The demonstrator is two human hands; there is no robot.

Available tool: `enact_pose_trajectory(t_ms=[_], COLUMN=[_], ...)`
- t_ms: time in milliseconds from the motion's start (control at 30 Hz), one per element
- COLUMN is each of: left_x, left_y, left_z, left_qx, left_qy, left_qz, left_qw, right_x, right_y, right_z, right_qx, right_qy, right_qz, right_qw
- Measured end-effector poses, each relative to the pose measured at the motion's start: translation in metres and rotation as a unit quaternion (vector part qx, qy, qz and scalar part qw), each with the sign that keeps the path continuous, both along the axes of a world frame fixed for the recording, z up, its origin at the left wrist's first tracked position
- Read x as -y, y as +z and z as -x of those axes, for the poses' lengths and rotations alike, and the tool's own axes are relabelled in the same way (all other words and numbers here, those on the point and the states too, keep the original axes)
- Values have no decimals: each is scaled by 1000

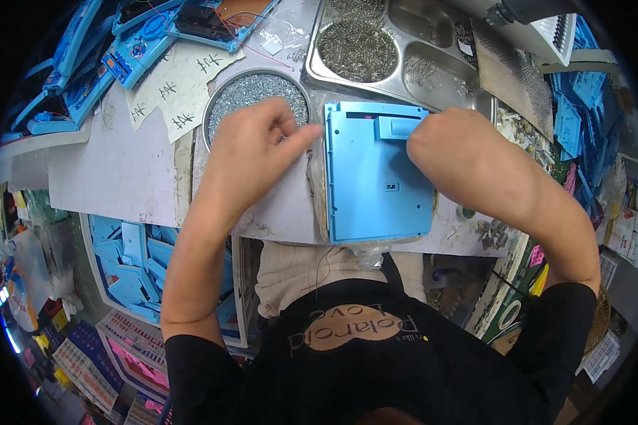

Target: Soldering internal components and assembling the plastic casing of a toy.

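A light-blue plastic casing lies flat at the table's front edge, with a raised rectangular piece near its top. My right hand is closed at the casing's upper right edge, beside that raised piece; its fingertips are hidden beneath it. Over a round metal bowl of small silvery screws, my left hand has its fingers curled in. Its thumb stretches toward the casing's left edge. Whatever either hand holds is too small or hidden to make out.
Beyond the casing stands a steel compartment tray with small metal parts. Blue toy-like casings with wires pile up at the far left, near marked paper. Below the table on the left, a bin holds blue panels. More blue parts lie far right.
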State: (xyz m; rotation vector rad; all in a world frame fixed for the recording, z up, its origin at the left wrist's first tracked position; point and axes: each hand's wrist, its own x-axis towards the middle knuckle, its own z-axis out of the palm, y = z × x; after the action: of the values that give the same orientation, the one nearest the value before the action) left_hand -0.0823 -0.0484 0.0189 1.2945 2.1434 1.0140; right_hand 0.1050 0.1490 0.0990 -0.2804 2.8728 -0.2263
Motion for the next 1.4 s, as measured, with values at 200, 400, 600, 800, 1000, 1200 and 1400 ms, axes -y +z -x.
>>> enact_pose_trajectory(t_ms=[200, 400, 600, 800, 1000, 1200, 1400], left_x=[14, 23, 20, 24, 40, 54, 26], left_y=[-1, -19, -23, -13, 14, 33, 14], left_z=[21, 23, 21, 5, -45, -65, -89], left_qx=[-117, -233, -203, -160, 280, 291, 1], left_qy=[111, 73, 83, 73, 6, -79, -161], left_qz=[38, 38, 33, 31, -29, 90, -150], left_qw=[986, 969, 975, 984, 959, 949, 975], right_x=[-7, -4, 42, 51, 43, 21, -76], right_y=[-2, -8, -43, -77, -96, -77, 21], right_z=[-4, -42, -99, -94, -94, -102, -15], right_qx=[-14, -38, -161, -308, -364, -355, -577], right_qy=[-32, -255, -444, -294, -197, -174, -385], right_qz=[49, 190, 422, 284, 249, 239, 491], right_qw=[998, 947, 774, 859, 876, 887, 527])
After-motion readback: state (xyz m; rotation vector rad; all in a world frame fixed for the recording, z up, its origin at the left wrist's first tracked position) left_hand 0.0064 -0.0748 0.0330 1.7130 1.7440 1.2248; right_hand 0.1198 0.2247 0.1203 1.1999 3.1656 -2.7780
